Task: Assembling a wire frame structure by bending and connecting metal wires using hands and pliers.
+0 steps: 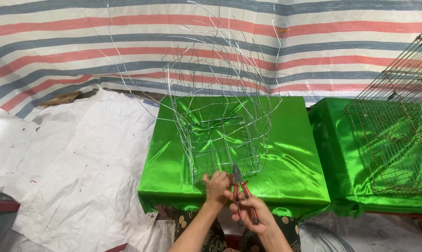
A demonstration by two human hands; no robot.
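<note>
Steadiness matters most for the twist being made at the front edge of the bench: the wire frame (pixel 220 126) is springy and light, so it likely does best pinned low with one hand while the pliers (pixel 241 191) grip close to the joint — a bite taken too far out would probably bend the strand rather than tighten it. Loose ends stick up and outward, so I would keep wrists below them.

Largest is the striped tarpaulin (pixel 80 42) hanging behind, banded red, blue and white. Below it lies crumpled white sheeting (pixel 71 163) off the bench's left edge. The bench (pixel 290 154) itself is draped in shiny green cloth; a second green-covered stand (pixel 332 140) sits just beside its right edge, carrying a rusty wire mesh cage (pixel 397 130).

The wire frame stands in the middle of the bench, reaching to its front edge — a rough open basket of thin bright wire, squarish cells low down, stray strands fanning out at the top.

The left hand (pixel 216 186) is curled at the frame's lower front, fingers closed on or pinching a strand there. The right hand (pixel 250 212) is wrapped around the red handles of the pliers, whose nose points up to the same spot on the frame.
</note>
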